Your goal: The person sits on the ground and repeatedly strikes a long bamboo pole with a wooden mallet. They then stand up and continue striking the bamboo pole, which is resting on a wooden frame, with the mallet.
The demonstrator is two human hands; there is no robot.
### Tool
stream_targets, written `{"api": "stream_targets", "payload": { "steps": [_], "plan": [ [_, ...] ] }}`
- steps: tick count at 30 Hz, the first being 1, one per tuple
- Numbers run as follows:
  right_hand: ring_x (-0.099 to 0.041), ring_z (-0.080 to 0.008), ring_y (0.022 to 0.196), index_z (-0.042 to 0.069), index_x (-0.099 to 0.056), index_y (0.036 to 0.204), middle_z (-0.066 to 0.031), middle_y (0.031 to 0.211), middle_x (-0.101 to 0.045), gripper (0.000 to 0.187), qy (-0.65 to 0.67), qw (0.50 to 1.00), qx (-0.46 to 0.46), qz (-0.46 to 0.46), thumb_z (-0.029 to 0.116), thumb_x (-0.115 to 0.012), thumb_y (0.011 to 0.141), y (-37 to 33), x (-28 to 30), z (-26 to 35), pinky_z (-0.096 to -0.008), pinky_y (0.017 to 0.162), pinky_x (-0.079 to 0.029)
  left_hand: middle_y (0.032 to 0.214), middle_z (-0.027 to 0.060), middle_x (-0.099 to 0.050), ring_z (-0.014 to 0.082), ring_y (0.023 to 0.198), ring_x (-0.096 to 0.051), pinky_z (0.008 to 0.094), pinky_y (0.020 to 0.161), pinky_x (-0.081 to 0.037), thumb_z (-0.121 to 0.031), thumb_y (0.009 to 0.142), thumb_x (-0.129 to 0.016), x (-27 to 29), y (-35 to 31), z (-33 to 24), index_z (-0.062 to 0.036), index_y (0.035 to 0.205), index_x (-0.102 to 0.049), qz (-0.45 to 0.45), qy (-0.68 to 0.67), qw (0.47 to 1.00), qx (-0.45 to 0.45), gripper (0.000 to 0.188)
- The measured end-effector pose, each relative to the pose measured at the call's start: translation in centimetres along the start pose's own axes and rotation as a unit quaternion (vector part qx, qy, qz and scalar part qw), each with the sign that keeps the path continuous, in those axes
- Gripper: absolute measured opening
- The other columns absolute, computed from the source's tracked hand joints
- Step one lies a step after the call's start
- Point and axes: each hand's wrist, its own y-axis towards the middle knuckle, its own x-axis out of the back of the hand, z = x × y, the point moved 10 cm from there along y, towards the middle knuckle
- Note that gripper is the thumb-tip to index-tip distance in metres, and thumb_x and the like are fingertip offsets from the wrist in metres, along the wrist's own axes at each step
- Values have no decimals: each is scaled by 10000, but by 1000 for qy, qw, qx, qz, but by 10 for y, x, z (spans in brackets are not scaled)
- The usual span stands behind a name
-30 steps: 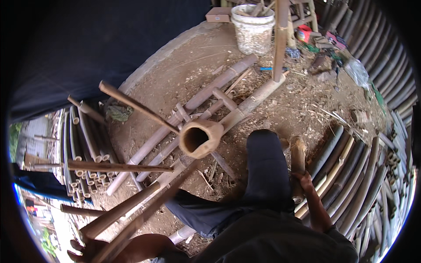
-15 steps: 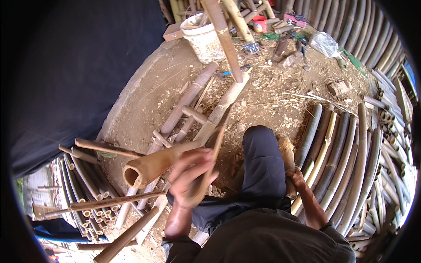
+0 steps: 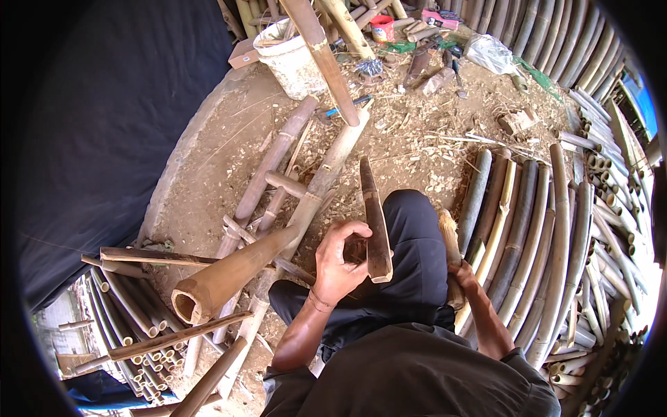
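And at mid-frame the left hand (image 3: pixel 338 266) has its grip clamped on a bamboo stave (image 3: pixel 376 229), already split lengthwise, while right of centre the right hand (image 3: pixel 467 276) clasps a frayed-ended bamboo stub (image 3: pixel 449 235), most bamboo poles (image 3: pixel 522 208) beyond looking uncut lengthwise.
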Motion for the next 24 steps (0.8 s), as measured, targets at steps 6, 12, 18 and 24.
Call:
{"api": "stream_targets", "payload": {
  "steps": [6,12,18,24],
  "plan": [
    [-690,-252,872,-109,-612,1150,-183,1000,-702,624,-55,998,-6,-30,287,-803,707,11,10,-18,-358,791,-560,1150,92,-610,229,995,-595,375,838,-524,-106,799,-765,9,42,-15,-123,1160,-709,-25,194,966,-167,366],
    [-674,-257,906,-93,-555,1235,-175,1052,-680,648,-19,1000,9,-18,247,-787,735,4,6,-11,-359,797,-557,734,63,-578,120,619,-556,232,572,-452,-170,947,-631,136,131,-59,-1,991,-529,-400,-66,881,-243,201],
    [-668,-229,873,-70,-550,1211,-144,1009,-672,567,20,999,15,-32,197,-780,766,-15,5,11,-344,771,-559,661,-21,-499,55,570,-438,229,516,-372,-198,920,-708,166,182,-47,-24,856,-552,-448,-27,868,-211,243],
    [-666,-221,867,-62,-554,1206,-139,1021,-665,549,46,997,1,-55,205,-797,792,-35,1,44,-341,750,-562,731,-20,-578,69,657,-486,249,613,-411,-234,909,-736,163,195,-30,-11,849,-585,-450,18,876,-173,276]
  ]
}}
